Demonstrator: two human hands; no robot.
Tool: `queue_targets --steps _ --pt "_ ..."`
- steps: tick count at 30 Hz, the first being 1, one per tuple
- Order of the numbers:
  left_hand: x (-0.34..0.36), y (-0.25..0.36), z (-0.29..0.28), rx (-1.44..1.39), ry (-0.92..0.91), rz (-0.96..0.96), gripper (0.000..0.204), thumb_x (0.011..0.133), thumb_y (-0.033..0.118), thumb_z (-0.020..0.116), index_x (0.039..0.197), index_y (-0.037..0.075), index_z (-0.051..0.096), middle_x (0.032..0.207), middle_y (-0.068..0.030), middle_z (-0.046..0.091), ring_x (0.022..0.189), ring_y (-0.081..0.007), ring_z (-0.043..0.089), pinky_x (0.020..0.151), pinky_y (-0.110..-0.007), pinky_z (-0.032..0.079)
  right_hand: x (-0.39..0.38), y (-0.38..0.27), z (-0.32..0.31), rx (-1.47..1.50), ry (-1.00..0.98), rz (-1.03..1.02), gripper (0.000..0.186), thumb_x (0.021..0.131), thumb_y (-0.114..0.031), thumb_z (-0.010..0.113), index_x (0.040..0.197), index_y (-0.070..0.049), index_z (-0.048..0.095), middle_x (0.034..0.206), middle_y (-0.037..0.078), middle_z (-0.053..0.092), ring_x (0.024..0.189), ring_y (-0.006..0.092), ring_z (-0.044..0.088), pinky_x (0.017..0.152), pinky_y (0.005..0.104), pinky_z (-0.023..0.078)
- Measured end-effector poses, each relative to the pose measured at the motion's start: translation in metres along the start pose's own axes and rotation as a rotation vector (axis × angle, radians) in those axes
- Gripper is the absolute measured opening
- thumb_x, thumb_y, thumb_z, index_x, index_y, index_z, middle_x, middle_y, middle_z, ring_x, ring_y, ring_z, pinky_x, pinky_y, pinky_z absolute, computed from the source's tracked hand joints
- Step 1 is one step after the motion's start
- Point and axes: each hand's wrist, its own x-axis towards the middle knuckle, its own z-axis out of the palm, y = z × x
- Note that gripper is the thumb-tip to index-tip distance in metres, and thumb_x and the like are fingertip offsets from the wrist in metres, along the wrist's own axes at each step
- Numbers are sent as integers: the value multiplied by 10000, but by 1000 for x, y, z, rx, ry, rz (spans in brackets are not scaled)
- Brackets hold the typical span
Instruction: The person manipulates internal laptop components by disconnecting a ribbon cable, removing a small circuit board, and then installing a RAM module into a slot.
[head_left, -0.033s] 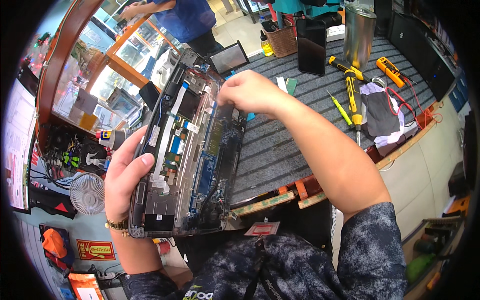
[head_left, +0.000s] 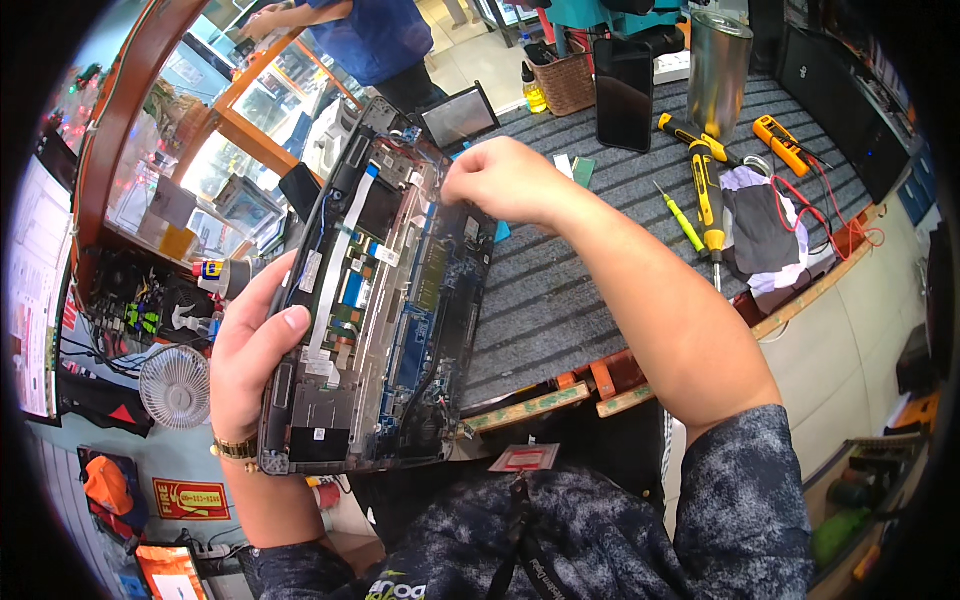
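An opened laptop base [head_left: 395,300] is held tilted up on its edge, with its circuit boards, a white ribbon cable [head_left: 343,260] and blue connectors exposed. My left hand [head_left: 255,345] grips its left side, the thumb lying over the rim. At the upper right part of the base is my right hand [head_left: 510,185], its fingers curled in and pressed together against the inner parts. What those fingertips hold, if anything, is hidden.
On the ridged grey mat [head_left: 560,310] lie a yellow-black screwdriver [head_left: 707,190], a green pen-like tool [head_left: 680,216], a dark cloth [head_left: 758,225] and an orange meter [head_left: 782,145]. Behind stand a phone [head_left: 624,95], a metal canister [head_left: 719,75] and a basket [head_left: 563,82]. A person [head_left: 370,40] stands beyond.
My right hand has shifted very slightly to the right at the laptop base. The left hand keeps its grip in the same place.
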Motion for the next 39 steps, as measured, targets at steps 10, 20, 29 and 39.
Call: queue_targets --steps 10,20,29,39 --pt "7 3 -3 19 -28 11 616 1010 90 661 1574 -106 506 1348 -145 735 1167 -170 708 1036 -317 543 19 34 1 -82 100 -254 955 768 -439 986 1503 10 572 1387 225 680 1316 342 661 1132 417 524" --pt "7 3 -2 12 -30 13 614 1008 93 666 1569 -105 517 1361 -145 729 1170 -173 707 1047 -322 540 16 28 0 -114 67 -286 779 868 -343 942 1470 30 618 1230 101 741 819 95 634 737 293 551" --pt "8 1 -2 -3 -27 16 611 1007 98 672 1562 -110 521 1367 -148 726 1171 -171 705 1049 -320 537 15 24 -4 -205 102 -415 743 821 -453 923 1313 59 707 1252 258 737 1178 388 722 1052 443 568" --pt "7 4 -2 38 -12 8 614 1007 100 667 1561 -115 516 1364 -152 725 1176 -168 700 1052 -317 534 14 26 -3 -296 155 -522 745 821 -473 926 1289 66 711 1198 254 733 1120 400 723 994 450 581"
